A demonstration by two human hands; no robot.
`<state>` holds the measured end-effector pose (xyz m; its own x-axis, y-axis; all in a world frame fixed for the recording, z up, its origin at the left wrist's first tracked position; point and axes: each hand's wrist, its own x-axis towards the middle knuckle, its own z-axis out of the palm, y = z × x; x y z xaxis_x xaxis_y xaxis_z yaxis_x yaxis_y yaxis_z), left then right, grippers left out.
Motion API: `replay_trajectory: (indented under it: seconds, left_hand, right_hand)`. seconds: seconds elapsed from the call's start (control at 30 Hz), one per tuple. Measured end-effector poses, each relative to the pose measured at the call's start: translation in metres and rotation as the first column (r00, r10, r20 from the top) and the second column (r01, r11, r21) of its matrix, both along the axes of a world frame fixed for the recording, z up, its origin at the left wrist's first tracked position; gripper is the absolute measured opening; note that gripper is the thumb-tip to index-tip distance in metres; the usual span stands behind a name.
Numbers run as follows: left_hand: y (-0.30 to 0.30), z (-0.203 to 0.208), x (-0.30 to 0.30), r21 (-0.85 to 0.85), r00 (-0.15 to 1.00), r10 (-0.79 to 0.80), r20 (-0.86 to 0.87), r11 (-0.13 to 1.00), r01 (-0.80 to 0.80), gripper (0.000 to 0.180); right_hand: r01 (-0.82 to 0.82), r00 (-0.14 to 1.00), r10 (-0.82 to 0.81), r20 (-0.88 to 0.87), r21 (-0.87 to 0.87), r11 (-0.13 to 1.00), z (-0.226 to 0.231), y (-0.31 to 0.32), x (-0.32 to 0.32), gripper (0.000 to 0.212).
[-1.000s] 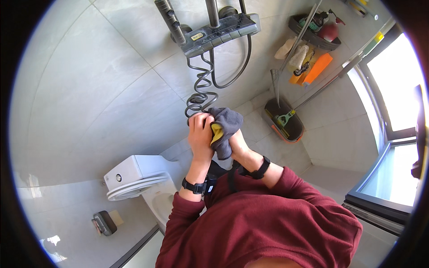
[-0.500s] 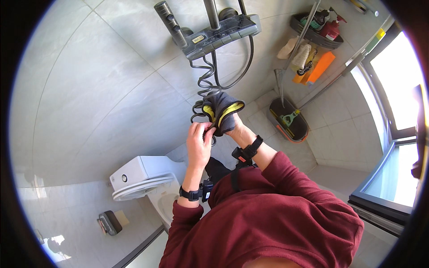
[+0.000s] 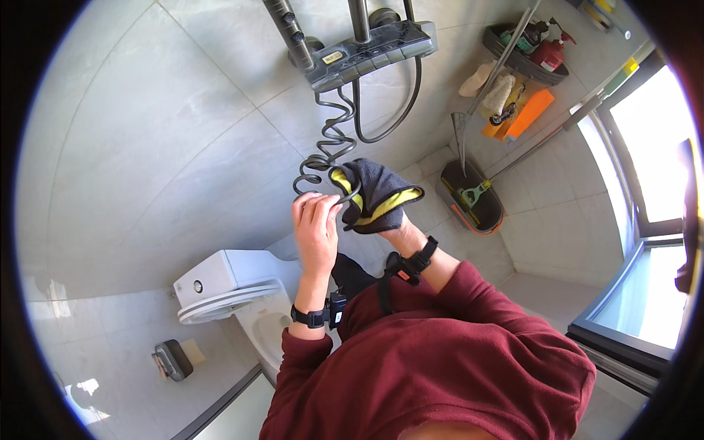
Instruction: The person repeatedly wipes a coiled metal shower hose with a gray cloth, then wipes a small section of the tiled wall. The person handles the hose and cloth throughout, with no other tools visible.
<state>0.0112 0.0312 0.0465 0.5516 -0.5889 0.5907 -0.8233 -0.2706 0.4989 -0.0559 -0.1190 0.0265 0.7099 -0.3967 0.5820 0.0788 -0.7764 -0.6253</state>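
Observation:
A dark grey cloth [image 3: 381, 192] with a yellow underside drapes over my right hand [image 3: 398, 229], hiding most of its fingers. Just left of it, my left hand [image 3: 317, 224] pinches a loop of the black coiled hose [image 3: 335, 137]. That hose hangs in spirals from the dark shower panel [image 3: 370, 57] on the wall. Part of the hose loop passes against the cloth's left edge. Both wrists wear black straps.
Below left stands a white toilet [image 3: 227, 282] with its lid. On the right, a mop and a squeegee lean in a grey bucket [image 3: 473, 194]. A corner shelf [image 3: 528, 62] holds pump bottles, with cloths and an orange piece hanging beneath. An opened window [image 3: 631, 286] borders the right side.
My right hand and the cloth have shifted right, away from my left hand. My left hand has moved slightly left, drawing the hose loop wider.

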Motion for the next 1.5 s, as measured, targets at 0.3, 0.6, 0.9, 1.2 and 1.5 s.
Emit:
replay_trajectory:
  seconds: [0.3,0.6,0.9,1.2,1.5]
  left_hand:
    - [-0.006,-0.001,-0.01,0.17,0.996,0.018,0.087,0.985,-0.032,0.025]
    - [-0.004,0.001,-0.01,0.177,1.0,-0.001,0.03,0.984,-0.005,0.018]
    - [0.016,-0.003,-0.02,-0.034,0.703,-0.041,-0.71,0.999,0.024,0.014]
    - [0.041,-0.017,-0.016,-0.308,0.447,-0.284,-0.849,0.951,0.02,0.015]
    - [0.01,-0.02,0.002,-0.33,0.731,-0.116,-0.673,0.931,-0.157,0.019]
  right_hand:
    - [-0.148,0.735,-0.074,-0.674,-0.265,0.953,0.029,0.033,-0.025,0.032]
    - [-0.034,0.968,-0.004,-0.249,-0.148,0.988,0.004,0.018,0.0,0.025]
    - [-0.141,0.986,0.136,-0.092,-0.05,0.989,0.021,-0.007,0.01,0.039]
    - [0.178,0.976,-0.153,-0.152,0.165,0.97,-0.026,-0.046,0.04,0.033]
    - [-0.249,0.908,0.369,-0.199,0.451,0.857,-0.064,-0.014,-0.031,0.06]
